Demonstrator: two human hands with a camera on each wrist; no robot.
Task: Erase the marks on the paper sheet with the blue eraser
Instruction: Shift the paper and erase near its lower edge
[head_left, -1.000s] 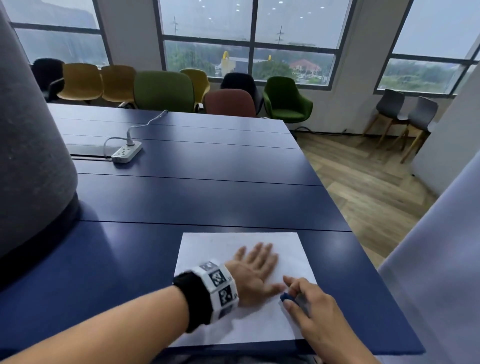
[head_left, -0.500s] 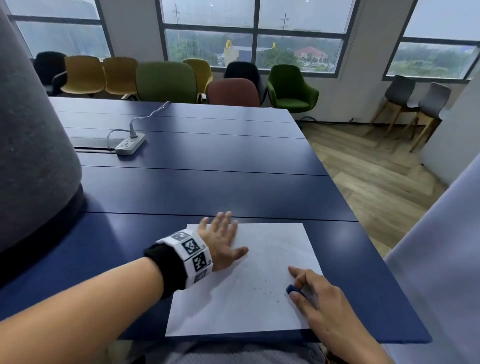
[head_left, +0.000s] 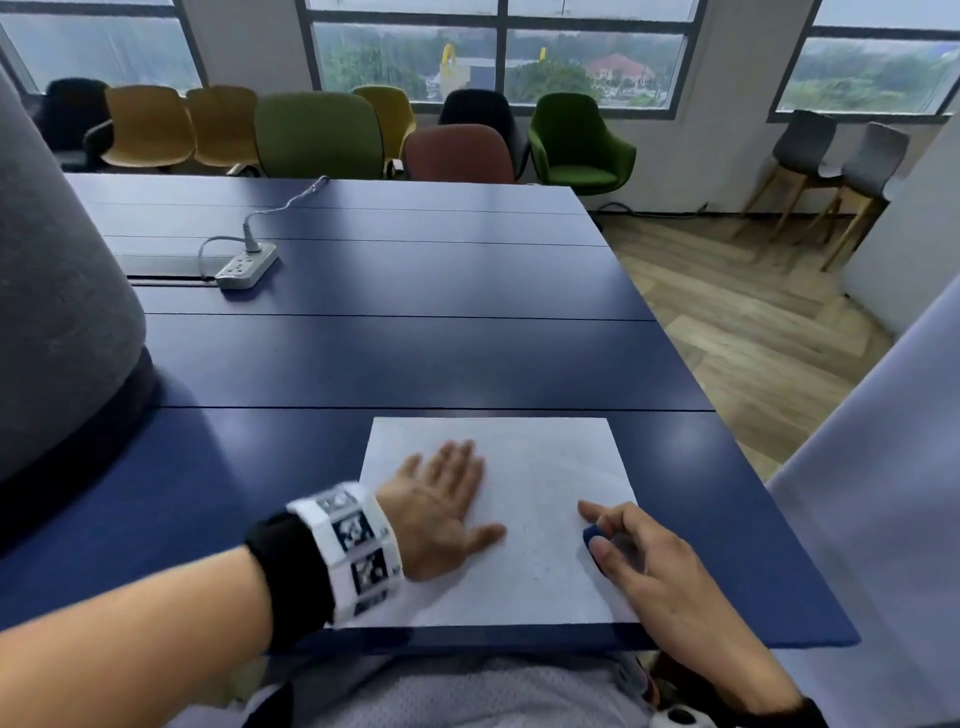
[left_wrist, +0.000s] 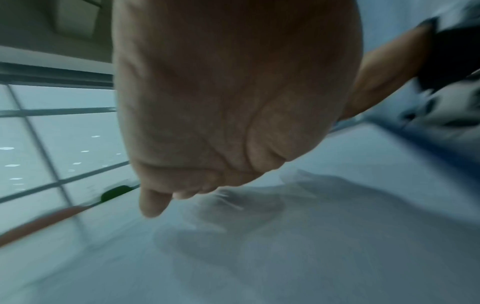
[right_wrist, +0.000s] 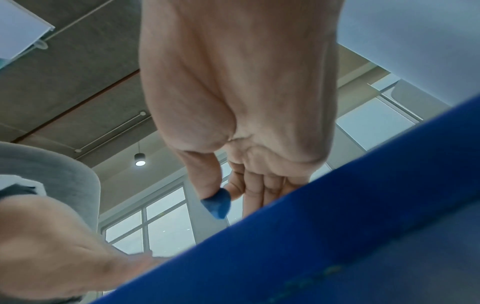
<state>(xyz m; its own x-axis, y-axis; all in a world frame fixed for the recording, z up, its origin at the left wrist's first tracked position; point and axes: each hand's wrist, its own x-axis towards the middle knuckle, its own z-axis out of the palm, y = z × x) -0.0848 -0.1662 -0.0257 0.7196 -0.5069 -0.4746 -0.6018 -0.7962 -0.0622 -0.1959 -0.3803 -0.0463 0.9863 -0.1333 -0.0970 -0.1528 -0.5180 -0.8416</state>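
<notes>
right hand (head_left: 641, 561) pinches blue eraser (head_left: 592, 535) | paper sheet (head_left: 540, 483) right edge

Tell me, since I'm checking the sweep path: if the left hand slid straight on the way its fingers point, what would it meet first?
Probably only bare paper sheet, then its far edge and the blue table. The left hand lies flat, fingers pointing away from the person; the white power strip sits farther off and leftward, likely outside that line.

A white power strip (head_left: 247, 266) lies on the blue table (head_left: 415, 358); coloured chairs (head_left: 317, 136) line the windows.
</notes>
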